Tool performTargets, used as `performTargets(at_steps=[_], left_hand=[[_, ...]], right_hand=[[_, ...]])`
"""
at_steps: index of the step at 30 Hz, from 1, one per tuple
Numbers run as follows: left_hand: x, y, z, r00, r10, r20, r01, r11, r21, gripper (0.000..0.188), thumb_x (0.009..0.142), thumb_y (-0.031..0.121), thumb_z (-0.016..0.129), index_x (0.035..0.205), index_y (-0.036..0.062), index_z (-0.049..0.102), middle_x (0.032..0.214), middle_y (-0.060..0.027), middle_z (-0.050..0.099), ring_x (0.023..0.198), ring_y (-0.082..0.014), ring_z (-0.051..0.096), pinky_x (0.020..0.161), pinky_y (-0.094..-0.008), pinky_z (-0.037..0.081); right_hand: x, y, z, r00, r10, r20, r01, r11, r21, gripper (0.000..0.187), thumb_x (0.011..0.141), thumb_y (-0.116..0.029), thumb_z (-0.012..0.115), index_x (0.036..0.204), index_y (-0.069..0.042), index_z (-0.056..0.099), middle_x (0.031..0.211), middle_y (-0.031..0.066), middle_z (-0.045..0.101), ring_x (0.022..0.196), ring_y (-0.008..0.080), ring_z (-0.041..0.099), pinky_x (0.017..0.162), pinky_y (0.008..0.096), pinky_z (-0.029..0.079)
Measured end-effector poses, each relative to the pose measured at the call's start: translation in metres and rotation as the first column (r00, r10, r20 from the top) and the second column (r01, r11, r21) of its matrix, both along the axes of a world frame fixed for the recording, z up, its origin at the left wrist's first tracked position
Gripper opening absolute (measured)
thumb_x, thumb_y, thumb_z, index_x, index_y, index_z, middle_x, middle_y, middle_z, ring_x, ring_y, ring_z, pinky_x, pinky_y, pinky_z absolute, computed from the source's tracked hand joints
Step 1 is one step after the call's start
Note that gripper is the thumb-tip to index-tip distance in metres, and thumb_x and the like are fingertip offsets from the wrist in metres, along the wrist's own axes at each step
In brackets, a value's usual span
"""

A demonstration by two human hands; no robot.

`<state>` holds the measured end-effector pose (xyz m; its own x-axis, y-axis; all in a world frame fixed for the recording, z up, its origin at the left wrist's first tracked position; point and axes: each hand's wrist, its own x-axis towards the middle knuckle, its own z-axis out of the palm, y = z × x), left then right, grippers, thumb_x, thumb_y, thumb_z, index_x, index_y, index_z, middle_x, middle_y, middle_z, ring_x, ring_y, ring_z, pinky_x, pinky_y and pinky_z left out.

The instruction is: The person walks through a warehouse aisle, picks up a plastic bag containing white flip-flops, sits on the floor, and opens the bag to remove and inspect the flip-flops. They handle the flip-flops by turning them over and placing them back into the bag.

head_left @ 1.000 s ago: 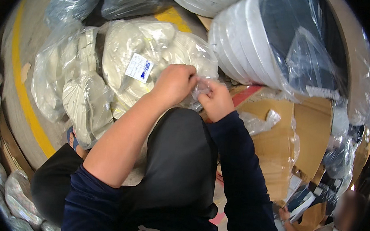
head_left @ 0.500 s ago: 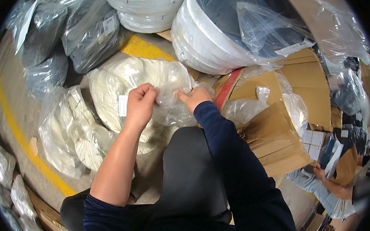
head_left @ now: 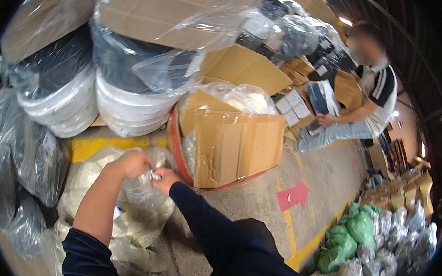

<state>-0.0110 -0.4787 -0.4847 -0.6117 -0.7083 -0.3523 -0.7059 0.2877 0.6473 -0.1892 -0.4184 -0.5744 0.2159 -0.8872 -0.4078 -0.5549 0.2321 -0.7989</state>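
My left hand point(head_left: 132, 163) and my right hand point(head_left: 165, 178) meet at the bunched mouth of a clear plastic bag point(head_left: 146, 199). Both hands pinch the gathered plastic between them. The bag holds coils of cream-white band and lies on the floor among similar bags of white band point(head_left: 85, 176). My left forearm is bare, my right arm is in a dark blue sleeve.
An open cardboard box point(head_left: 236, 142) stands just right of my hands. Large wrapped rolls, white and dark point(head_left: 125, 104), are stacked behind. Grey bags point(head_left: 27, 159) lie at left. A seated person point(head_left: 358, 112) works at the back right, with green and grey bags point(head_left: 368, 243) lower right.
The view has swung right, bringing the cardboard box, floor arrow and seated person into sight. My hands stay together on the bag's plastic, now low and left in the picture.
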Motion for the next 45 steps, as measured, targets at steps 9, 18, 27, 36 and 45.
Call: performTargets(at_steps=[9, 18, 27, 36, 45], left_hand=[[0.011, 0.016, -0.012, 0.911, -0.407, 0.056, 0.411, 0.898, -0.159, 0.032, 0.078, 0.025, 0.063, 0.106, 0.0111, 0.070, 0.110, -0.0162, 0.057, 0.111, -0.0312, 0.054, 0.099, -0.0414, 0.042], [0.017, 0.015, 0.011, 0.937, -0.348, -0.027, 0.323, 0.894, -0.311, 0.027, 0.073, 0.020, 0.066, 0.095, 0.0044, 0.067, 0.092, -0.0140, 0.061, 0.093, -0.0362, 0.059, 0.083, -0.0445, 0.048], [0.041, 0.042, 0.037, 0.910, -0.403, -0.094, 0.363, 0.886, -0.288, 0.024, 0.070, 0.024, 0.068, 0.086, 0.0061, 0.066, 0.084, -0.0119, 0.063, 0.084, -0.0343, 0.061, 0.075, -0.0437, 0.050], [0.042, 0.067, 0.007, 0.869, -0.494, -0.006, 0.303, 0.543, -0.783, 0.027, 0.063, 0.035, 0.071, 0.064, 0.0141, 0.053, 0.060, -0.0042, 0.055, 0.060, -0.0266, 0.061, 0.053, -0.0408, 0.048], [-0.009, 0.113, -0.030, 0.761, -0.577, -0.296, 0.189, 0.634, -0.750, 0.026, 0.061, 0.029, 0.071, 0.078, 0.0172, 0.056, 0.077, -0.0003, 0.052, 0.076, -0.0202, 0.057, 0.064, -0.0375, 0.046]], right_hand=[[0.002, 0.043, 0.030, 0.986, -0.009, -0.167, -0.016, 0.989, -0.149, 0.030, 0.083, -0.035, 0.067, 0.095, -0.008, 0.071, 0.100, 0.0201, 0.066, 0.095, 0.0376, 0.062, 0.087, 0.0418, 0.048], [0.011, 0.020, 0.071, 0.990, -0.056, -0.132, -0.067, 0.630, -0.774, 0.020, 0.072, -0.019, 0.063, 0.069, 0.000, 0.067, 0.091, 0.0177, 0.064, 0.094, 0.0360, 0.060, 0.084, 0.0458, 0.047], [0.039, 0.028, 0.095, 0.973, 0.164, -0.164, -0.191, 0.968, -0.160, 0.027, 0.081, -0.024, 0.061, 0.097, -0.003, 0.066, 0.094, 0.0184, 0.069, 0.089, 0.0373, 0.065, 0.080, 0.0446, 0.051], [0.047, 0.110, 0.122, 0.945, 0.097, -0.312, -0.201, 0.925, -0.322, 0.025, 0.091, -0.031, 0.056, 0.090, -0.008, 0.066, 0.083, 0.0160, 0.067, 0.082, 0.0362, 0.065, 0.074, 0.0487, 0.047], [-0.005, 0.195, 0.148, 0.979, -0.009, -0.204, -0.056, 0.949, -0.312, 0.020, 0.090, -0.016, 0.061, 0.073, -0.006, 0.059, 0.060, 0.0124, 0.053, 0.061, 0.0320, 0.054, 0.068, 0.0375, 0.038]])
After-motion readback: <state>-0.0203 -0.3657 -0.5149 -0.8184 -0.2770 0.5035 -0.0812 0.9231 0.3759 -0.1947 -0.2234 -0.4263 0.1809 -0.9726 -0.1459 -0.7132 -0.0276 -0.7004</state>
